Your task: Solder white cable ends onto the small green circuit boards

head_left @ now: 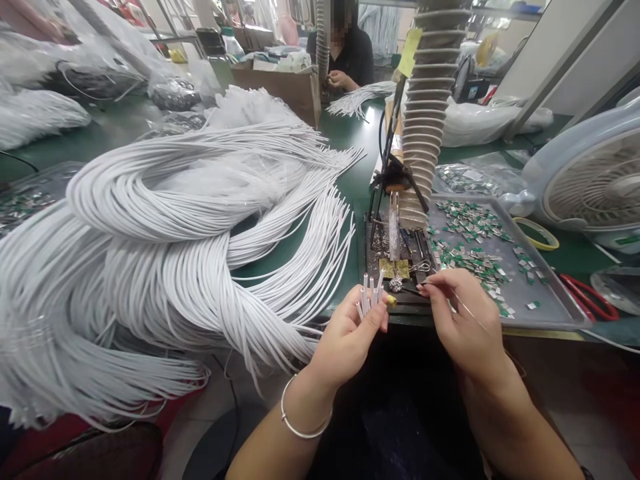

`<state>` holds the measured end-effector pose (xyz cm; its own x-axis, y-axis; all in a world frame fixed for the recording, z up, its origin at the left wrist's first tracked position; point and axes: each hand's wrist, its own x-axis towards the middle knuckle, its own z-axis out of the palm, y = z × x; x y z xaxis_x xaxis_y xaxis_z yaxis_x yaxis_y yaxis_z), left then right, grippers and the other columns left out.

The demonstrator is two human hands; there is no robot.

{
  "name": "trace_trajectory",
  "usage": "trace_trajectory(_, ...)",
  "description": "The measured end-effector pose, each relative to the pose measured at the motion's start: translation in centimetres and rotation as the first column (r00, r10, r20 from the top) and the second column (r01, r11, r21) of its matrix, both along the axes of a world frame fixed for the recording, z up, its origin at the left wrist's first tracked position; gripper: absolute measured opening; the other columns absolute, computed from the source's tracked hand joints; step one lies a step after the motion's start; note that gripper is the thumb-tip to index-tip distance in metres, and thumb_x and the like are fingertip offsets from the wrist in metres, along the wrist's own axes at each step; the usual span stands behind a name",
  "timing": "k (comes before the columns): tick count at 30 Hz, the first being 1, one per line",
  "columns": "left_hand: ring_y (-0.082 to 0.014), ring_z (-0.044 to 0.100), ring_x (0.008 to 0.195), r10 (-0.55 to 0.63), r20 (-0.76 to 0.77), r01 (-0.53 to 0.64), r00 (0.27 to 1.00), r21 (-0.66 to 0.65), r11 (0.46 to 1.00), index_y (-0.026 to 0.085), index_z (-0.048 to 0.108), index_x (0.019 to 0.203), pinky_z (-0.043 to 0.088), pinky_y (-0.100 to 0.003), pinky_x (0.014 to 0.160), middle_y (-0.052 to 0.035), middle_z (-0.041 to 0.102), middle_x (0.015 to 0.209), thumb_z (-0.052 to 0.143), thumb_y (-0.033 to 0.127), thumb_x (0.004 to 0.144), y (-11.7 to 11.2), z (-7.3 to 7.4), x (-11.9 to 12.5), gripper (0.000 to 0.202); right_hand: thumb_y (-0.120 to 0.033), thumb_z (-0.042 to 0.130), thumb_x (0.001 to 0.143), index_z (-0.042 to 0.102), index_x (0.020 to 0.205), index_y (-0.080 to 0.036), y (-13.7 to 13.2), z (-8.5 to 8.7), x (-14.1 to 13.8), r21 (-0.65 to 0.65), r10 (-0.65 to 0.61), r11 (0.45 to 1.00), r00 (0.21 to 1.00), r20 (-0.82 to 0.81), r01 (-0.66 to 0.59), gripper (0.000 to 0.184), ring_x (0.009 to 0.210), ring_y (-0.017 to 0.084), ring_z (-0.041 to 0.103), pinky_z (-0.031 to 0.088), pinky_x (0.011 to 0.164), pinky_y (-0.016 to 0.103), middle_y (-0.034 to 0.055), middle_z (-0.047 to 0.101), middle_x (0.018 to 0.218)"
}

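My left hand [350, 337] is closed around several short-looking white cable ends [370, 293] that point up, their tips showing a coppery spot. A small yellow piece [391, 301] shows at its fingertips. My right hand [470, 327] pinches a thin silvery wire [467, 307], which looks like solder wire and trails back over the hand. Between and just beyond both hands stands an upright soldering iron [394, 230] in a stand, above a yellowish pad [387, 268] and a silvery lump [395, 285]. The right fingertips are close to the stand's front edge.
Large bundles of white cable [165, 213] cover the left side. A ribbed hose [425, 113] hangs behind the iron. At right are a grey tray [520, 233] of small green-and-silver boards, red-handled scissors [593, 300], yellow tape [536, 234] and a fan [600, 173]. A person [345, 53] sits opposite.
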<state>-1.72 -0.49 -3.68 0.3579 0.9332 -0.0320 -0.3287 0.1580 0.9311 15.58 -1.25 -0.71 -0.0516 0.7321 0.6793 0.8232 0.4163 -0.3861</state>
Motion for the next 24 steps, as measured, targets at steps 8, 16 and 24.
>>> trace_trajectory(8,-0.0077,0.048,0.053,0.025,0.029,-0.021,0.999,-0.123,0.992,0.017,0.056,0.097,0.037,-0.021,0.056,0.0036,0.059,0.058,0.063,0.036,0.083,-0.2,0.9,0.5,0.025,-0.009,0.052,0.086,0.053,0.089,-0.02,-0.7,-0.7,-0.8,0.006,0.091,0.996,0.99,-0.108,-0.091,0.012,0.066,0.01,0.055,0.046,0.061,0.023,-0.0014,0.056,0.075)
trace_trajectory(16,-0.002,0.037,0.043,0.094,0.071,-0.09,0.993,-0.059,0.994,0.017,0.051,0.08,0.028,-0.021,0.046,0.0037,0.055,0.07,0.06,0.042,0.084,-0.3,1.1,0.9,0.026,-0.007,0.052,0.084,0.055,0.093,-0.021,-0.9,-1.0,-1.6,0.013,0.148,0.989,0.972,-0.18,-0.148,0.017,0.076,0.015,0.059,0.052,0.065,0.03,0.0032,0.059,0.082)
trace_trajectory(24,-0.0019,0.033,0.041,0.076,0.038,-0.071,0.996,-0.12,0.99,0.019,0.049,0.084,0.027,-0.018,0.042,0.0084,0.043,0.061,0.062,0.031,0.083,-0.3,1.1,1.0,0.018,-0.01,0.054,0.084,0.057,0.097,-0.021,-1.3,-2.2,-1.7,-0.074,0.124,0.985,0.929,-0.348,-0.159,0.018,0.074,0.015,0.064,0.056,0.065,0.031,0.0043,0.061,0.089)
